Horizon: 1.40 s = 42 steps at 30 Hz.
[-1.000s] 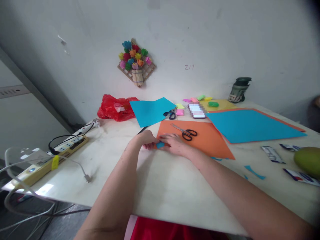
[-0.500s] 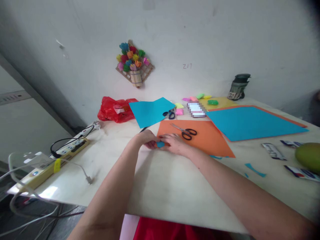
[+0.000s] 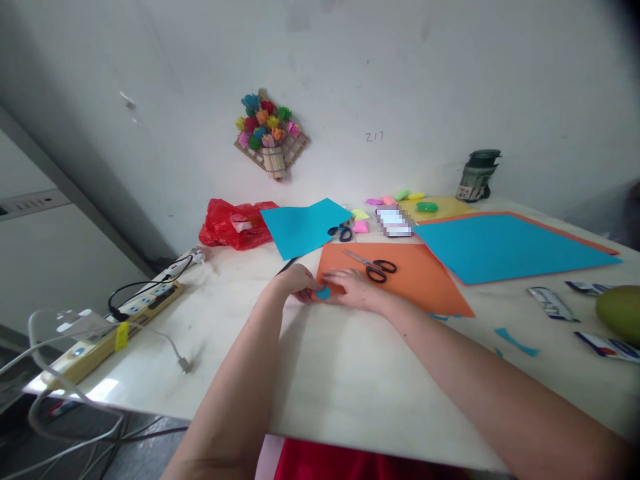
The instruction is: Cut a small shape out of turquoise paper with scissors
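Observation:
A small blue paper piece (image 3: 324,293) lies at the lower left corner of the orange sheet (image 3: 415,280), between my two hands. My left hand (image 3: 301,283) has its fingers closed at that corner, pinching the orange sheet's edge beside the blue piece. Spread over the sheet, my right hand (image 3: 353,288) touches it with its fingers apart, close to the blue piece. Black-handled scissors (image 3: 377,267) rest on the orange sheet beyond my right hand. Behind my left hand is a larger blue sheet (image 3: 305,227), with a second pair of scissors (image 3: 344,233) at its right.
A red plastic bag (image 3: 235,227) lies at the back left, a power strip (image 3: 130,313) with cables at the left edge. A phone (image 3: 394,221), big blue sheet (image 3: 515,247), green bottle (image 3: 479,175), blue scraps (image 3: 517,343), wrappers (image 3: 553,304) and green fruit (image 3: 620,312) are right.
The view has shifted slightly. More of the blue piece's outline shows between my hands, which remain at the orange sheet's corner.

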Each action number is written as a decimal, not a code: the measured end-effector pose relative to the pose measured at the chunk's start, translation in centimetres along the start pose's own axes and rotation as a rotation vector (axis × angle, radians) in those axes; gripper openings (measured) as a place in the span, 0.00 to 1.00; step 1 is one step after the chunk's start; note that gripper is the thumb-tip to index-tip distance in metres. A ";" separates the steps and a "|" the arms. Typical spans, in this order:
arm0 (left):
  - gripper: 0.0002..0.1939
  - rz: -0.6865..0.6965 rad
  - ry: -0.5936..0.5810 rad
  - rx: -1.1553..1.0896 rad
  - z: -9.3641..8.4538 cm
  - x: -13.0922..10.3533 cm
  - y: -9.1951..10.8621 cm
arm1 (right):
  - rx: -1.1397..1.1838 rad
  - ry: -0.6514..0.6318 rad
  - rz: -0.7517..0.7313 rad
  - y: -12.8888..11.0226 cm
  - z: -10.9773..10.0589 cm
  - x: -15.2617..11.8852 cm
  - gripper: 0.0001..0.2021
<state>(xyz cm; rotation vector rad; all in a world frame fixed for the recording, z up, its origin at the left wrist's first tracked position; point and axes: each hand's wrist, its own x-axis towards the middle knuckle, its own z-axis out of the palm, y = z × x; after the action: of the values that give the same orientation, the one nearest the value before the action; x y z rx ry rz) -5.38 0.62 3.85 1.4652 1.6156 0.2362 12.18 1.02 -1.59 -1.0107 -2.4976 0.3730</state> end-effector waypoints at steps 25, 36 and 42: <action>0.19 0.220 0.078 -0.194 1.0 0.2 -1.1 | 0.201 0.441 0.016 0.7 0.2 0.2 0.12; 0.19 0.113 0.046 -0.193 0.8 -0.1 -1.1 | 0.054 0.304 -0.025 0.0 0.5 -0.1 0.18; 0.16 0.070 0.055 -0.157 0.9 -0.1 -0.8 | -0.025 0.199 -0.043 -0.1 0.7 0.0 0.16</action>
<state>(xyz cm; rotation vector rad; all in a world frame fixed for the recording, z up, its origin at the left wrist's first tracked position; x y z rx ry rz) -5.27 -0.05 2.82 1.4070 1.5540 0.4370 11.81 0.90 -2.13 -0.9524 -2.3460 0.2168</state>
